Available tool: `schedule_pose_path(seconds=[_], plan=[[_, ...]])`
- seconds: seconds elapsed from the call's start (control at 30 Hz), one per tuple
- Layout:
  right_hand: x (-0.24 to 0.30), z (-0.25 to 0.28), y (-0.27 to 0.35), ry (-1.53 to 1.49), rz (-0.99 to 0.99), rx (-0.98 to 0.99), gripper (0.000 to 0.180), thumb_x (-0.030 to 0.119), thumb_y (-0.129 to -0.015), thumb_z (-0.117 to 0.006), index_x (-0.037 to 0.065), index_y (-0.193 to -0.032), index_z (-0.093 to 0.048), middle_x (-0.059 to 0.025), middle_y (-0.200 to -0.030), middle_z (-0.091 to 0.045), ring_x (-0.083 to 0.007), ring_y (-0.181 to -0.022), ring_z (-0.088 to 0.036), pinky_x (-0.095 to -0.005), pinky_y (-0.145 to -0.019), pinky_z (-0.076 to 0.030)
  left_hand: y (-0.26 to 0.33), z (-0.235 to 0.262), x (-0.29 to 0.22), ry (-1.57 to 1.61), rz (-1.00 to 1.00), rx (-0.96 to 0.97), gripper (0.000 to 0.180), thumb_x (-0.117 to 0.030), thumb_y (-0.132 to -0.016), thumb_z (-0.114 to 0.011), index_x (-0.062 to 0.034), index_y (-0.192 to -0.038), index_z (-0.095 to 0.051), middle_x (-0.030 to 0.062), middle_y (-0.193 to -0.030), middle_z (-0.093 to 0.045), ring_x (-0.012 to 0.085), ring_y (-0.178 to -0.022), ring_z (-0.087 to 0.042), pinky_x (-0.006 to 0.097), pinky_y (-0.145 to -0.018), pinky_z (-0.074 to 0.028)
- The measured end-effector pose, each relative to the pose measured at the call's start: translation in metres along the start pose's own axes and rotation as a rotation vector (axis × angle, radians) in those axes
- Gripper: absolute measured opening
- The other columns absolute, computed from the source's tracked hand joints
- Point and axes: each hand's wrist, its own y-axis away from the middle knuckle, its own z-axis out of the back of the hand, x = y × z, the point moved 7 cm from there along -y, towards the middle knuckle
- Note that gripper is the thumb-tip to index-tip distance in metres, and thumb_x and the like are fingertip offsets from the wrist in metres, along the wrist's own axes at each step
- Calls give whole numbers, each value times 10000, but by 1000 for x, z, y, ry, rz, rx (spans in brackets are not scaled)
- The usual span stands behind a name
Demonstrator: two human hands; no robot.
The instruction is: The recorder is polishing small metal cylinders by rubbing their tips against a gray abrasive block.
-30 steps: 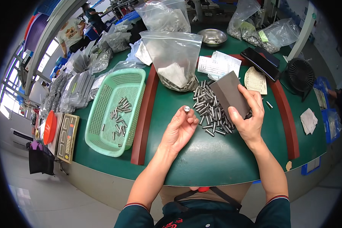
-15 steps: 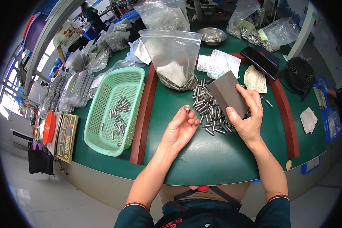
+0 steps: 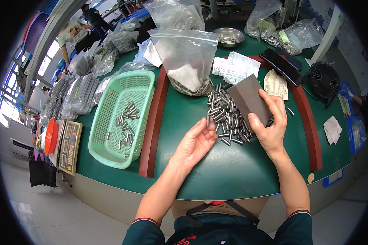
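steel pins point(image 3: 227, 118), small, hard and likely slippery, are lying heaped on the green counter point(image 3: 216, 171) as the left hand point(image 3: 196, 141) is pinching one end-on and the right hand point(image 3: 270, 122) is gripping a grey block point(image 3: 249, 100).

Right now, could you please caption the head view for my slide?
Left hand pinches a steel pin beside the pin pile; right hand grips a dark block.

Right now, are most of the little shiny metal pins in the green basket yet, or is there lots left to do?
Lots left. Done: a small scatter of short silver metal pins lies in the green plastic basket. In hand: the left hand holds one pin, and the right hand grips a dark grey block. Left: a big pile of pins on the green table.
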Motion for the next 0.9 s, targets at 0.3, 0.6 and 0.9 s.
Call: schedule_pose_path(seconds=[0.3,0.6,0.9], plan=[[-1,-1,0,30,2,12,573,159,-640,-757,4,-1177,-630,-96,-975,-563,-215,-898,-557,-328,-791,-465,4,0,3,96,73,40,214,-223,-964,-568,-38,-1068,-594,96,-940,-674,166,-825,-655,308,-792,-549],[-3,-2,0,5,-10,21,568,152,-647,-747,0,-1180,-625,-96,-978,-563,-208,-892,-553,-324,-790,-466,3,-4,3,139,79,38,222,-227,-974,-547,-32,-1075,-578,112,-962,-673,189,-858,-660,321,-827,-549],[-3,-2,1,4,-18,21,562,153,-652,-747,8,-1182,-627,-97,-987,-563,-206,-897,-557,-323,-788,-472,7,-8,2,151,40,-67,159,-181,-971,-545,-36,-994,-607,94,-917,-675,176,-773,-665,336,-793,-564]])
